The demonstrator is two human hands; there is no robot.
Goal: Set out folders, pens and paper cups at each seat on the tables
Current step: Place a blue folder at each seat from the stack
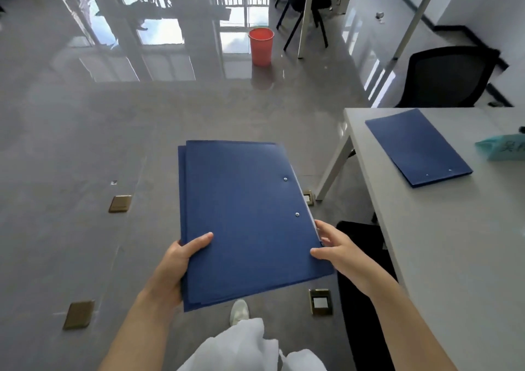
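Orange bucket (pixel 261 46) beyond table (pixel 443 228)

Dark blue stack of folders (pixel 244 217), each with 2 silver rivets; another blue folder (pixel 417 146) on the pale grey table (pixel 443 228); orange-red bucket (pixel 261 45) beyond it on glossy grey floor (pixel 85 143).
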